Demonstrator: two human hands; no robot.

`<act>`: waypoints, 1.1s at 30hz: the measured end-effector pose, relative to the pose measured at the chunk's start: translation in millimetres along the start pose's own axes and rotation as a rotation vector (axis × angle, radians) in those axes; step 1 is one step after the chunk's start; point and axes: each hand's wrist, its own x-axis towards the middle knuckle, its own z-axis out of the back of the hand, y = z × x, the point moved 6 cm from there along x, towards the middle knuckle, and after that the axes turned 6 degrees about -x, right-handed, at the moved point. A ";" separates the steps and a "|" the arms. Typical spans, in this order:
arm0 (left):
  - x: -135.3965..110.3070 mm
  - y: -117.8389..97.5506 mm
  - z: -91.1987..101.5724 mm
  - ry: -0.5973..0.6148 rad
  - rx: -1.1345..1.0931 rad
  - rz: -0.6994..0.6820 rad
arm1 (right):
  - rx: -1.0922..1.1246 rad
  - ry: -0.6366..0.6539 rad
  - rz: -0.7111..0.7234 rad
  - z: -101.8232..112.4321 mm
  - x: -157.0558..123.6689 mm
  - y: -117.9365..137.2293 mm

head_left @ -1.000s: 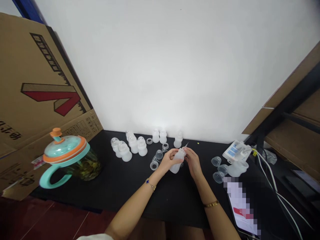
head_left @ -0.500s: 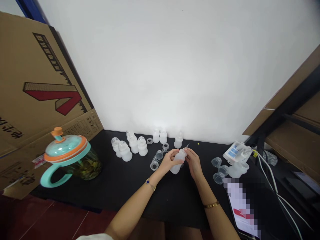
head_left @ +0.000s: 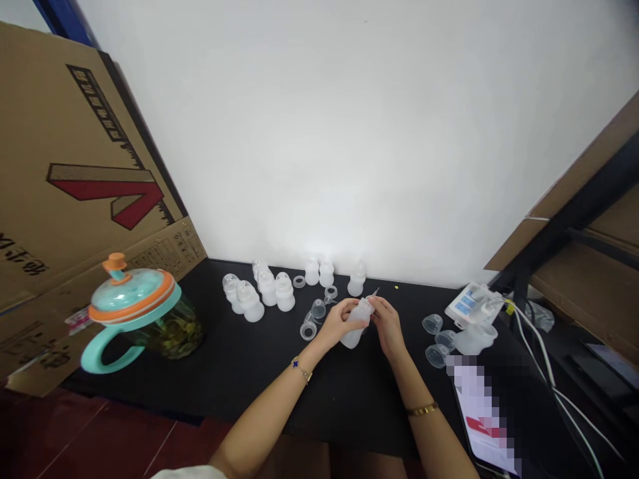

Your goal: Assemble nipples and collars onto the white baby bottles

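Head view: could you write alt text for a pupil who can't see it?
A left hand holds a tilted white bottle at a black table, the right hand at its neck. More bottles stand behind and left; clear caps lie right; a teal-handled jug stands far left.

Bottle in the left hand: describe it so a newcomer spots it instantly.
Start at the black table against the white wall, then look near its middle. The left hand grips a translucent white bottle, the right hand at its neck. Unlike the bottles standing near the wall, this one is held and tilted.
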 end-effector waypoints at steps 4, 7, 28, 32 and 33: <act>-0.7 -0.9 -0.9 0.005 0.011 0.004 | -0.007 0.001 0.003 0.3 -0.5 0.0; -1.1 -1.6 -1.4 0.002 0.015 0.006 | -0.007 0.003 0.000 0.7 -0.5 -1.1; -2.1 -3.5 0.6 -0.063 -0.038 0.061 | -0.002 0.116 -0.021 -6.6 -0.6 -0.1; -2.8 -3.2 -0.7 -0.052 -0.043 0.069 | -0.002 0.095 -0.006 -5.5 -1.7 2.4; -2.8 -2.8 -0.8 -0.051 -0.045 0.071 | 0.002 0.090 -0.005 -5.4 -2.2 3.0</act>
